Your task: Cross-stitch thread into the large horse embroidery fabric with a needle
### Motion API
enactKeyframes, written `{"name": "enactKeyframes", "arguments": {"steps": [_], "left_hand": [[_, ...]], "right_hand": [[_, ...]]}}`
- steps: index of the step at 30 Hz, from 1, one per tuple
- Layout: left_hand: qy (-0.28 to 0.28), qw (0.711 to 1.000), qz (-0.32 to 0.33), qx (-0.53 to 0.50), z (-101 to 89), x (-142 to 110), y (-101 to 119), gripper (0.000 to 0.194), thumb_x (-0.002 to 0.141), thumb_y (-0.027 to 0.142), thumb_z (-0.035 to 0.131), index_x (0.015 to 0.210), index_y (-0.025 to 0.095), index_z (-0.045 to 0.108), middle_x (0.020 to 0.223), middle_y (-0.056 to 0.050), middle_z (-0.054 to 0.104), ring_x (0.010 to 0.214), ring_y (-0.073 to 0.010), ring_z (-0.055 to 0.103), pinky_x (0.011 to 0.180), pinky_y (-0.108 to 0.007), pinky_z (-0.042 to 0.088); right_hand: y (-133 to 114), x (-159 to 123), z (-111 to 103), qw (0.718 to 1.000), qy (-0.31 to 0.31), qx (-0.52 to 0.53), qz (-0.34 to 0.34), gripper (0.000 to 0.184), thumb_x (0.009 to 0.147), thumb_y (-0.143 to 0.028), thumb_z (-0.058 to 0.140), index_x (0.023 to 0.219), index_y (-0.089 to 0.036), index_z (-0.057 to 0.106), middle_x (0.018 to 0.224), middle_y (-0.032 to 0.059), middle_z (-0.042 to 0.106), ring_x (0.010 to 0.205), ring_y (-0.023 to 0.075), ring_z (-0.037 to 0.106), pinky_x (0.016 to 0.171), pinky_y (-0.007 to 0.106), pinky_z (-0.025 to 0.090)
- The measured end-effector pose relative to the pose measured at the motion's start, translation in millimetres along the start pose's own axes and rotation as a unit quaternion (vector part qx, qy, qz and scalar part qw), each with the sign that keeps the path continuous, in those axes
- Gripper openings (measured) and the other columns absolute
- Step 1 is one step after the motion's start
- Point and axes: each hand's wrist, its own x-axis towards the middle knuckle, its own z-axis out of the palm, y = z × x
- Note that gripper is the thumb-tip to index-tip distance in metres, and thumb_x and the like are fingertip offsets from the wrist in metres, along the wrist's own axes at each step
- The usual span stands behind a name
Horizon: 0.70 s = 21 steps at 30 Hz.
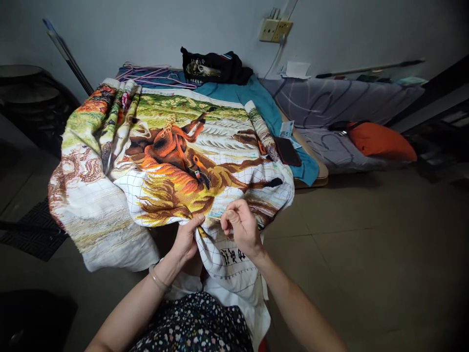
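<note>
A large cross-stitch cloth (172, 193) spreads before me, partly stitched with brown, orange and green areas and marked with grid lines on its white parts. My left hand (187, 239) grips its near edge, thumb on top and fingers underneath. Just above the cloth, to the right of that grip, my right hand (242, 227) is closed in a pinch. Whatever is between its fingertips is too small to make out. Loose pale yellow thread (168, 123) lies on the upper part of the cloth. The near end of the fabric hangs over my lap, showing black stitched characters.
Rolled, stitched fabric (88, 122) bulges at the left. Beyond the cloth are pink hangers (157, 73) and a black bag (214, 67). A dark phone (288, 150) lies on teal fabric at the right. An orange bag (381, 141) rests on the grey-covered seat farther right.
</note>
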Motion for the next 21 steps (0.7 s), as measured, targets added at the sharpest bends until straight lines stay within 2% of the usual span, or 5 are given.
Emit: {"name": "enactKeyframes", "arguments": {"steps": [2,4,7,17,21], "left_hand": [[-0.001,1.000,0.000,-0.003,-1.3,1.0,-0.9,0.030,0.057,0.023,0.080,0.082,0.011,0.068,0.073,-0.006,0.071,0.065,-0.0194,0.064,0.071,-0.035,0.049],[-0.007,1.000,0.000,-0.007,-2.6,2.3,-2.2,0.032,0.057,0.022,0.079,0.085,0.012,0.067,0.077,-0.006,0.072,0.069,-0.0212,0.066,0.074,-0.037,0.049],[-0.011,1.000,0.007,-0.013,-3.3,3.7,-3.7,0.032,0.058,0.021,0.079,0.086,0.013,0.067,0.077,-0.006,0.072,0.073,-0.0225,0.067,0.077,-0.038,0.050],[0.012,1.000,0.003,-0.017,0.5,2.7,-2.1,0.025,0.055,0.019,0.079,0.075,0.012,0.067,0.067,-0.003,0.070,0.060,-0.0155,0.062,0.067,-0.030,0.049],[0.009,1.000,-0.001,-0.027,-0.1,3.2,-2.3,0.025,0.055,0.017,0.079,0.077,0.012,0.068,0.069,-0.003,0.070,0.062,-0.0158,0.063,0.067,-0.030,0.049]], "right_hand": [[2.5,0.8,-3.5,0.991,-0.048,-0.125,-0.029,0.015,0.094,-0.031,0.042,0.086,-0.022,0.050,0.060,-0.0025,0.057,0.050,0.0113,0.053,0.052,0.022,0.042],[5.1,0.4,-5.0,0.969,-0.076,-0.219,-0.080,0.015,0.093,-0.024,0.044,0.088,-0.020,0.058,0.072,0.0019,0.065,0.066,0.0143,0.062,0.064,0.025,0.046],[8.1,-1.0,-3.9,0.950,-0.074,-0.274,-0.130,0.020,0.091,-0.016,0.045,0.091,-0.019,0.065,0.087,0.0056,0.070,0.079,0.0167,0.065,0.073,0.026,0.048],[8.9,0.4,-2.0,0.927,-0.066,-0.326,-0.174,0.022,0.088,-0.011,0.047,0.089,-0.016,0.069,0.076,0.0048,0.070,0.069,0.0137,0.065,0.066,0.021,0.045],[5.2,-0.7,0.1,0.886,-0.072,-0.413,-0.199,0.023,0.088,-0.011,0.046,0.085,-0.016,0.068,0.068,0.0034,0.066,0.063,0.0135,0.060,0.061,0.023,0.039]]}}
